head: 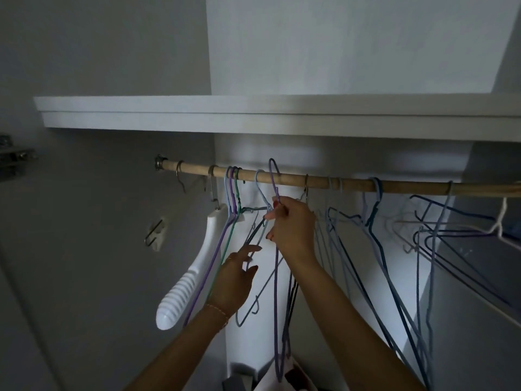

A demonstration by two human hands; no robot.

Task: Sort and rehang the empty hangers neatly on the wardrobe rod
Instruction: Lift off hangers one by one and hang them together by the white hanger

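A round wooden wardrobe rod (282, 179) runs left to right beneath a white shelf (253, 114), seated at its left end in a metal socket (160, 162); thin wire hangers hang along it in uneven groups.

The right hand (290, 221) is raised just below the rod; its thumb and fingers pinch the neck of a purple wire hanger (276, 277), clamped on it just under the hook; the hook stands above the rod line, and whether it rests on the rod cannot be told; the hanger's long body hangs straight down between the two forearms.

The left hand (234, 280) sits lower and to the left; its fingers are spread and slightly bent, apart, gripping nothing; the fingertips are near or touching a dark wire hanger (255, 231) that hangs tilted beside them; contact cannot be confirmed.

At the rod's left, a white plastic hanger with a ribbed arm (183, 283) hangs on a metal hook; just right of it, a tight cluster of purple, blue and green wire hangers (232, 193) is hooked on the rod; a pale blue hanger hook (258, 179) sits between that cluster and the held hanger.

To the right, a loose group of blue and dark blue wire hangers (375, 221) hangs crooked and overlapping; a white wire hanger (501, 221) shows at the far right edge.
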